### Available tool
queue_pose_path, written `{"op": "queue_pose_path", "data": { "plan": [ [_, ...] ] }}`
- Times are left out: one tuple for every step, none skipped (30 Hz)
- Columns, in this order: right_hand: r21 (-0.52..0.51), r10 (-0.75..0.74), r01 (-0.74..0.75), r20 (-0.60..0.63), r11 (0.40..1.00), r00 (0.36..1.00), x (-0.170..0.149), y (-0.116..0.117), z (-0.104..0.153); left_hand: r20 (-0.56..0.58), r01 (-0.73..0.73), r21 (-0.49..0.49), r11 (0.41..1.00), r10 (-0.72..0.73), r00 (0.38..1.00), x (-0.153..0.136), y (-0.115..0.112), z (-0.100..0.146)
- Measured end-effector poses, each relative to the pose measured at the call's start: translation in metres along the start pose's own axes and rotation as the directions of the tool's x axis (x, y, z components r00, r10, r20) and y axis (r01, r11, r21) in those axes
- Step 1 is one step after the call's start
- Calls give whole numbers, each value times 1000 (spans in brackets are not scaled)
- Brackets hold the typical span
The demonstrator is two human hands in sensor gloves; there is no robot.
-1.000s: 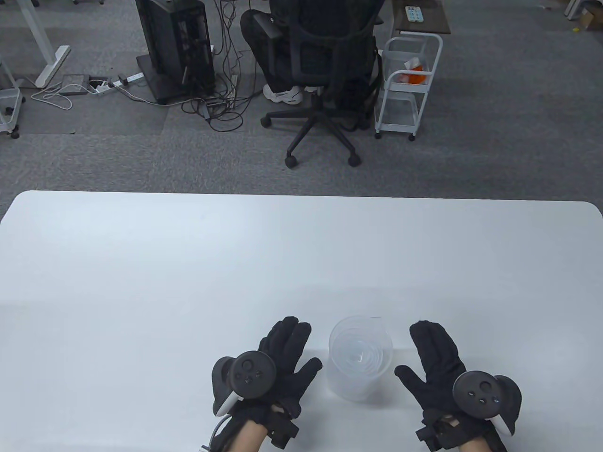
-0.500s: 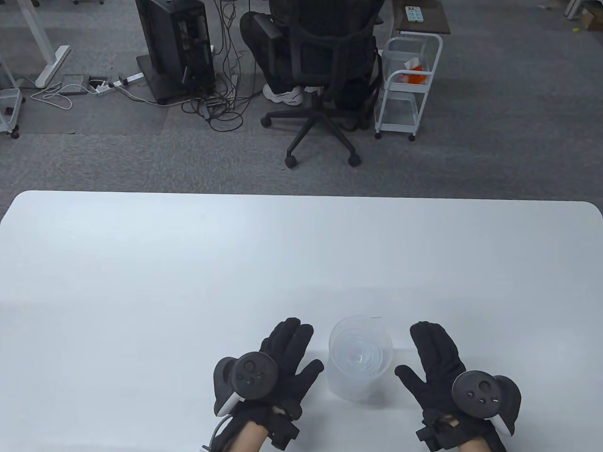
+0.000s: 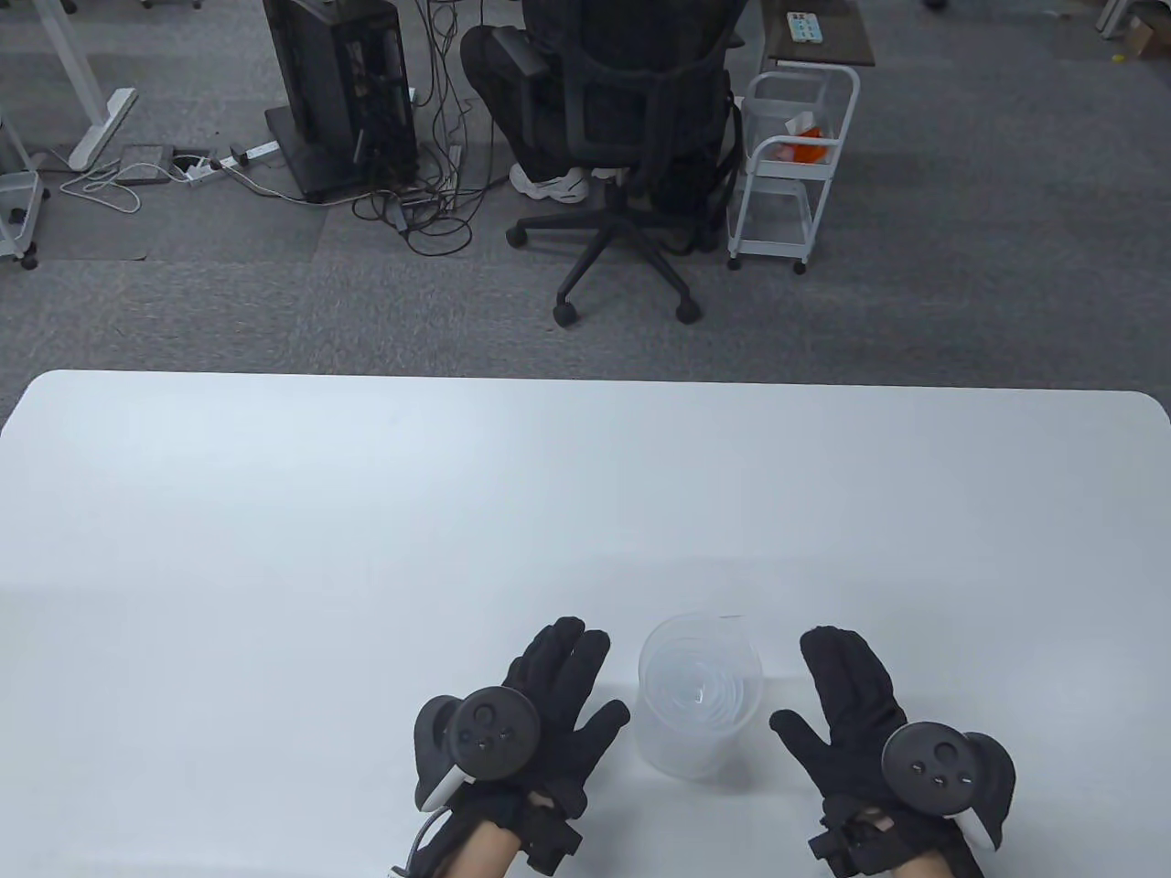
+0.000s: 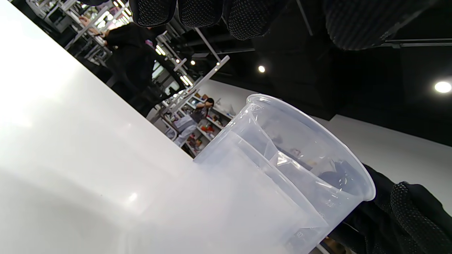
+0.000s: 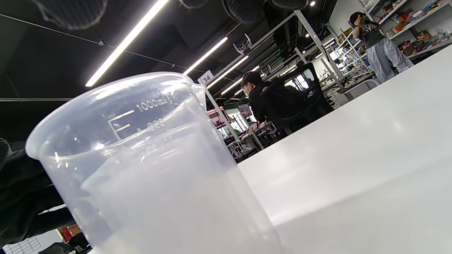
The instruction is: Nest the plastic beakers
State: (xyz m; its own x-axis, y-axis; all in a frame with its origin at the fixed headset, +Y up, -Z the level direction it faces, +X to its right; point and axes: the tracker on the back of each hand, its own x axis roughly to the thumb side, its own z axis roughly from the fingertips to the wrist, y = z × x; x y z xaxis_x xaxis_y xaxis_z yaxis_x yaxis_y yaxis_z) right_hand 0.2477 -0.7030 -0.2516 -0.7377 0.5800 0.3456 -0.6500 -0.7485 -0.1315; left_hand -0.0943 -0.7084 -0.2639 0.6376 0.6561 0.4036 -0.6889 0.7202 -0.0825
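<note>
both hands lie flat on the white table (image 3: pixel 366 512), fingers spread and holding nothing: the black-gloved left hand (image 3: pixel 549 704) just left of the stack of clear plastic beakers (image 3: pixel 700 700), the black-gloved right hand (image 3: pixel 855 709) just right of it, neither touching it. the stack stands upright near the table's front edge, between the two hands. concentric rims show inside the outer, 1000 ml-marked beaker (image 5: pixel 148 169), and the left wrist view shows at least one smaller beaker seated within it. no loose beaker is visible, so the nesting looks finished. the next move probably calls for little more than drawing the hands back without knocking the light stack. the tabletop is smooth, glossy and reflective. beyond it lie grey carpet, a black office chair (image 3: pixel 622 165) with someone seated, a white wire trolley (image 3: pixel 791 165) and tangled cables (image 3: pixel 430 201).
</note>
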Motion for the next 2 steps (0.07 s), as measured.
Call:
{"op": "queue_pose_path", "data": {
  "plan": [
    [3,-1,1,-1,1000,1000,0,0,0,-1,1,-4,1000,-1,1000,0,0,0],
    [2,0,0,-2,1000,1000,0,0,0,-3,1,-6,1000,-1,1000,0,-1,0]
  ]
}}
